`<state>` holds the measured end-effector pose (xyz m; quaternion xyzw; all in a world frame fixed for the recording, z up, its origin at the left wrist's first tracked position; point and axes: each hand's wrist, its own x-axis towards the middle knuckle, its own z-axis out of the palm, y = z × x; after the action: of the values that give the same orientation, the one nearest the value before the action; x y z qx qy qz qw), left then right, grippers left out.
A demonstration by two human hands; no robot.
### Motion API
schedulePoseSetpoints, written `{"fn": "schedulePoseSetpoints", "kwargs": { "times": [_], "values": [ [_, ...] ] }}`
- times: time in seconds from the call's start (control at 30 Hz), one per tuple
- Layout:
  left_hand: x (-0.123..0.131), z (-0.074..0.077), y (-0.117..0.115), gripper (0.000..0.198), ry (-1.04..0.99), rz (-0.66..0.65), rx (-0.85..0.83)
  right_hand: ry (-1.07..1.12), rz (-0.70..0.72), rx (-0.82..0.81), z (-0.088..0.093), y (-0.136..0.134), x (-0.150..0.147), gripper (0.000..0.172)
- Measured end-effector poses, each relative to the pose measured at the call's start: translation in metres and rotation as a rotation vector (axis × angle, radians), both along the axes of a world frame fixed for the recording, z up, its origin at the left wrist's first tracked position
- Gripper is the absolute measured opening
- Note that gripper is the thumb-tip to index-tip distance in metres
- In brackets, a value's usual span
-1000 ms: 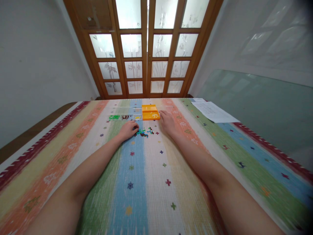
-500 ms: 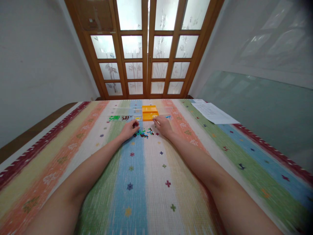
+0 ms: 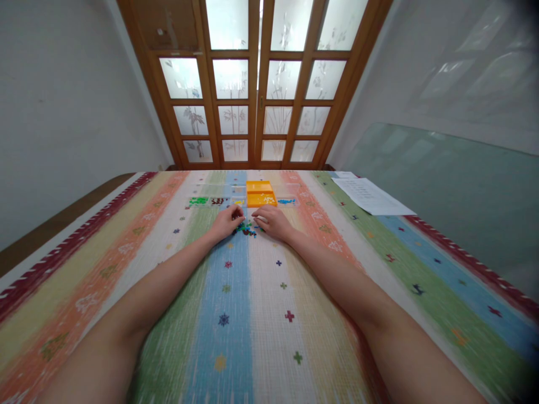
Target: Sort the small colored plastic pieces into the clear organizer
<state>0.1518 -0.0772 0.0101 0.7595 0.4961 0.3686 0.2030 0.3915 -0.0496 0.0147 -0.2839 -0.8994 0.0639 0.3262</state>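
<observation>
On the striped tablecloth lies a small pile of mixed green, blue and dark brown pieces [image 3: 247, 230], too tiny to name by kind. My left hand [image 3: 228, 221] rests at the pile's left side, fingers curled and tips together; what they hold, if anything, is hidden. From the right, my right hand [image 3: 273, 223] reaches over the pile's edge with bent fingers pinched low above it. Just beyond both hands is an orange open box [image 3: 252, 200] with white pieces [image 3: 268, 199] in its near half.
Clear boxes flank the orange one, holding green pieces [image 3: 197, 200], dark brown pieces [image 3: 218, 201], yellow pieces [image 3: 239, 202] and blue pieces [image 3: 287, 201]. Printed paper sheets [image 3: 370, 195] lie at the far right. Behind the table stands a wood-framed glass door [image 3: 256, 112].
My right hand has moved from the orange box's near edge left and down to the pile, uncovering the blue pieces. My left hand stays by the pile. The view has shifted slightly.
</observation>
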Motion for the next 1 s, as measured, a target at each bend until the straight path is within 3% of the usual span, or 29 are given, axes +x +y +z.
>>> {"fn": "schedulePoseSetpoints", "kwargs": {
  "times": [0.2, 0.37, 0.7, 1.0],
  "values": [
    [0.005, 0.001, -0.005, 0.008, 0.052, -0.018, 0.006, -0.044, 0.02, 0.014, -0.002, 0.001, -0.003, 0.019],
    [0.0, 0.0, -0.004, 0.008, 0.159, 0.083, 0.034, -0.08, 0.041, 0.016, -0.007, 0.005, -0.002, 0.017],
    [-0.017, -0.011, 0.01, 0.015, 0.223, 0.18, 0.097, -0.128, 0.253, -0.01, -0.002, -0.008, -0.014, 0.029],
    [-0.017, -0.011, 0.01, 0.017, 0.284, 0.141, 0.122, -0.091, 0.198, -0.049, -0.01, -0.001, -0.014, 0.033]
  ]
}}
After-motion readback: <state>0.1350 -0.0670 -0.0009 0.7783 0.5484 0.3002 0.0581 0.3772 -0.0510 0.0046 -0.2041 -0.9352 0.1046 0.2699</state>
